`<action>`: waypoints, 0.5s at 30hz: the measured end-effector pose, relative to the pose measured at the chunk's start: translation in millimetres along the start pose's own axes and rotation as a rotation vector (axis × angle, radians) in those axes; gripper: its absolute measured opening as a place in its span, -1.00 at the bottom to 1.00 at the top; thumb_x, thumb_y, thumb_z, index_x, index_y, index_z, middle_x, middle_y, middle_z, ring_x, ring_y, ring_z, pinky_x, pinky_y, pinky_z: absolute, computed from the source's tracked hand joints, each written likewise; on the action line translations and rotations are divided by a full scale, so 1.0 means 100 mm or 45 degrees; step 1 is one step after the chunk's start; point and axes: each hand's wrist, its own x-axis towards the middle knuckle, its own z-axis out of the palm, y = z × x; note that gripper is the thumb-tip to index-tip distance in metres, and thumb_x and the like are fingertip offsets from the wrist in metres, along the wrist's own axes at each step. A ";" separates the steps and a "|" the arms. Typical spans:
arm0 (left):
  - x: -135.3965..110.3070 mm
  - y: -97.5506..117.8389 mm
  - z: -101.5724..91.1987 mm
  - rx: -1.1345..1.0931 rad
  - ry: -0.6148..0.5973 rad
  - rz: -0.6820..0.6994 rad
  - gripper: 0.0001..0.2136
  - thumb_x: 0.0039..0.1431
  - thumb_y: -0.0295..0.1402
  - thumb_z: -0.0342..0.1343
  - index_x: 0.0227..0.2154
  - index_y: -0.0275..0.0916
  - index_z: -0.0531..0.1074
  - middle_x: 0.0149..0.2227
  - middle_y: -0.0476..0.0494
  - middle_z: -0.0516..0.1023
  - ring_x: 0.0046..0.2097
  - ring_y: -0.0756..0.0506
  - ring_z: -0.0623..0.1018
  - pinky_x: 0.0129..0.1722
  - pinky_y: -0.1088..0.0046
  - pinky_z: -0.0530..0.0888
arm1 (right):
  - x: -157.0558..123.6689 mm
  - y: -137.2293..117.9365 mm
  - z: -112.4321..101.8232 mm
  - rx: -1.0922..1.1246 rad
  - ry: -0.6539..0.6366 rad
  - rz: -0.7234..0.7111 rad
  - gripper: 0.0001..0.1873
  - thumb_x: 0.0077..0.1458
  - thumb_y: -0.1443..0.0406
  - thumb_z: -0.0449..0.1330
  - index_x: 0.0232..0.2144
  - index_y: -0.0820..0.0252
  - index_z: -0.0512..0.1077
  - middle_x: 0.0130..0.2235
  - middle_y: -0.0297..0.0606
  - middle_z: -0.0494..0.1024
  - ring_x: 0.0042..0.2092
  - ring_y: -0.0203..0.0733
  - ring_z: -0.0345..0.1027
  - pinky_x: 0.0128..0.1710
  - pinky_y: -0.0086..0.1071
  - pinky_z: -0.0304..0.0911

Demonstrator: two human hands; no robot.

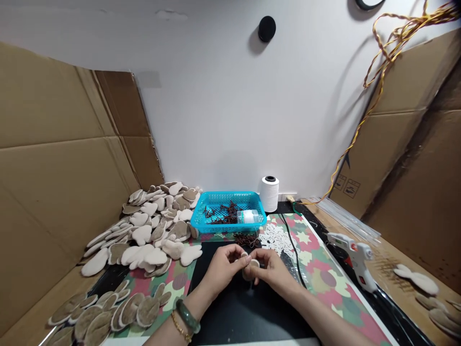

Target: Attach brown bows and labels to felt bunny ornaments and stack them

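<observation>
Over a black mat [230, 312], my left hand [225, 265] and my right hand [271, 270] meet at the fingertips. Both pinch a small beige-and-white plush fabric piece [254, 264], largely covered by my fingers. Its full shape cannot be made out. Just beyond my fingers lies a pile of dark brown twisted bits [247, 239]. Many small white pieces [277, 239] are scattered behind my right hand. To the left of my left hand is a big heap of plush fabric pieces [142, 234], cream and brown, some with ear-like lobes.
A blue basket [196, 225] holds brown bits and a clear container [248, 216]. Beside it stands a white thread spool [270, 194]. On the right are a glue gun [355, 259], a black cable [293, 240] and clear sticks [349, 218]. Brown pieces [90, 322] lie front left. Cardboard [54, 158] flanks the table.
</observation>
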 end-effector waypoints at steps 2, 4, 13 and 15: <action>-0.01 -0.04 0.05 -0.043 0.050 0.004 -0.64 -0.08 -0.09 0.41 -0.50 -0.30 0.49 -0.51 0.00 0.48 -0.43 -0.01 0.40 -0.38 0.48 0.31 | 0.00 0.03 0.01 0.049 -0.012 0.010 -0.61 -0.12 0.10 0.49 -0.42 0.29 0.52 -0.52 -0.28 0.58 -0.53 -0.28 0.40 -0.58 -0.47 0.32; -0.03 -0.08 0.10 -0.155 0.128 0.015 -0.64 -0.07 -0.08 0.41 -0.51 -0.29 0.47 -0.51 0.02 0.46 -0.43 -0.01 0.39 -0.37 0.49 0.32 | 0.01 0.05 0.03 0.123 -0.012 0.025 -0.55 -0.13 0.03 0.50 -0.42 0.30 0.52 -0.52 -0.25 0.60 -0.54 -0.26 0.42 -0.57 -0.43 0.37; -0.06 -0.08 0.17 -0.402 0.286 0.031 -0.61 -0.13 -0.09 0.46 -0.53 -0.27 0.43 -0.53 0.06 0.40 -0.44 0.02 0.35 -0.38 0.51 0.31 | 0.01 0.06 0.11 0.226 0.031 -0.009 -0.51 -0.20 0.02 0.55 -0.47 0.28 0.47 -0.53 -0.29 0.57 -0.55 -0.31 0.39 -0.56 -0.43 0.41; -0.04 -0.07 0.15 -0.387 0.267 0.035 -0.61 -0.14 -0.10 0.47 -0.55 -0.28 0.43 -0.53 0.06 0.40 -0.43 0.02 0.34 -0.37 0.52 0.29 | 0.00 0.06 0.11 0.217 0.046 -0.012 -0.51 -0.24 0.05 0.57 -0.47 0.27 0.47 -0.53 -0.32 0.55 -0.53 -0.30 0.39 -0.57 -0.45 0.40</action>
